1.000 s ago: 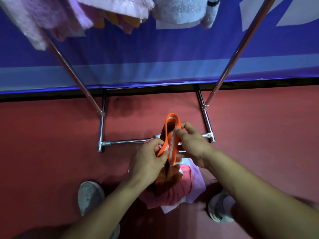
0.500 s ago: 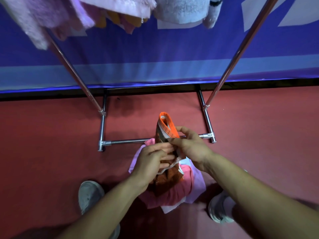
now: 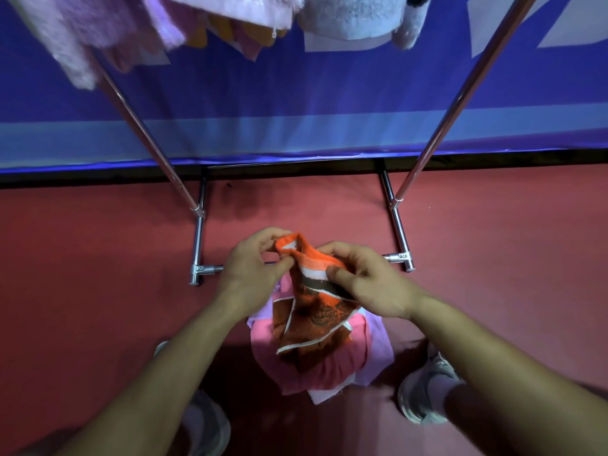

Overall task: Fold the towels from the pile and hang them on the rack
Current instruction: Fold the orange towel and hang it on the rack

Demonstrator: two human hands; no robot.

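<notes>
The person is seen only in part. The left hand [image 3: 250, 268] and the right hand [image 3: 371, 284] are left bare, and the left forearm [image 3: 158, 373] and the right forearm [image 3: 493, 357] are uncovered as far as the lower edge of the view. A pair of pale, greyish-white sports shoes is worn. The left shoe [image 3: 210, 426] is largely hidden behind the left forearm, so only strips of it are made out on either side. On the right shoe [image 3: 418, 396] a thick light sole is seen, and what looks like a pale sock [image 3: 442, 391] is shown at the ankle. Finer details are lost in the dim light.
</notes>
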